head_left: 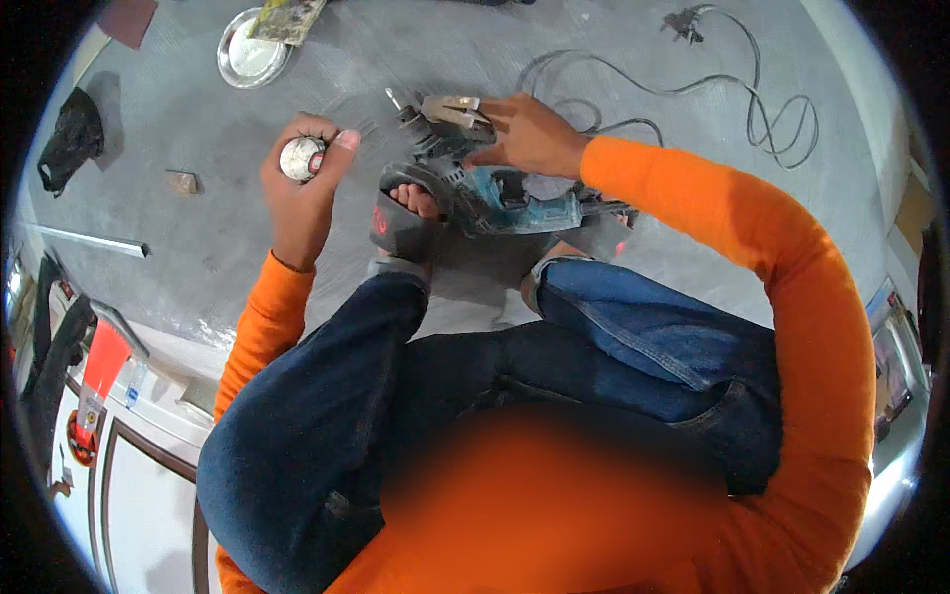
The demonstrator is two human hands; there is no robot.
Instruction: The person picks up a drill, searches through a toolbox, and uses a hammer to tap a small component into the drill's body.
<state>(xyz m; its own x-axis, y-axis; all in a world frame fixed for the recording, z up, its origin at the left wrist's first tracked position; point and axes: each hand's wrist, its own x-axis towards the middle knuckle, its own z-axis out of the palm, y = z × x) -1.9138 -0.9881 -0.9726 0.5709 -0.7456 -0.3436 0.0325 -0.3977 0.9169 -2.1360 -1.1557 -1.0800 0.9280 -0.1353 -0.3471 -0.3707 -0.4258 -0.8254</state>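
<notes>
My left hand [302, 183] is wrapped round a rounded object with a white end and a red mark [301, 157]; its kind is hard to make out. A dusty teal-and-black power drill [524, 203] lies between my feet, its bit [394, 99] pointing up and left. At the drill's front end, my right hand [529, 137] has its fingers on a pale, clamp-like piece [455, 109]. Its thumb lies lower, against the drill body. My sandaled left foot [408, 213] is right beside the drill.
A grey cable [683, 77] loops over the floor to a plug [683, 25]. Far left are a round metal dish [240, 61] of white material, a black bag [74, 139], a small stone-like chunk [182, 182] and a metal strip [99, 241]. An orange-handled saw [104, 361] lies lower left.
</notes>
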